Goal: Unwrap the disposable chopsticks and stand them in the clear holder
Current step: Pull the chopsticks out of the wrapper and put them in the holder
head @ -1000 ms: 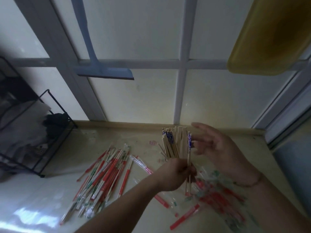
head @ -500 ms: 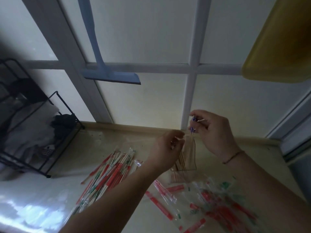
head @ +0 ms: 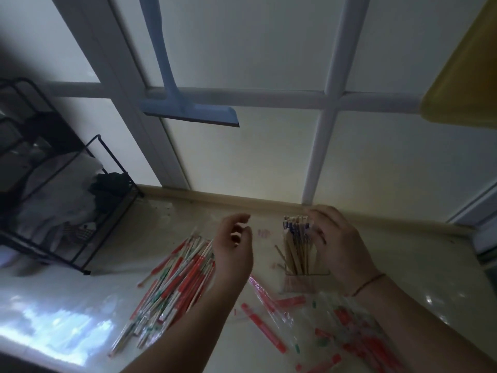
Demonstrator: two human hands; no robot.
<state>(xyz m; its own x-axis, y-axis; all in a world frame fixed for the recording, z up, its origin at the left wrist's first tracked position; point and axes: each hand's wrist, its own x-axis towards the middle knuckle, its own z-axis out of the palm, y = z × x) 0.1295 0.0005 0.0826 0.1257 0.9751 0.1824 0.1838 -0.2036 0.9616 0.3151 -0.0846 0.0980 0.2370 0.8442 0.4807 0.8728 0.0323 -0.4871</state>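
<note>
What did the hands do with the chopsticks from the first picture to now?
The left hand let go of the chopsticks and moved left, open and empty. They now stand in the holder on the counter. The right hand moved onto their right side. The wrapped pile and empty wrappers stayed put.

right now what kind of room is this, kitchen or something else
Probably a home kitchen or utility corner, though that is a guess. A glossy pale counter runs under a frosted window, a blue squeegee hangs against the window, and a black wire rack stands at the left.
</note>
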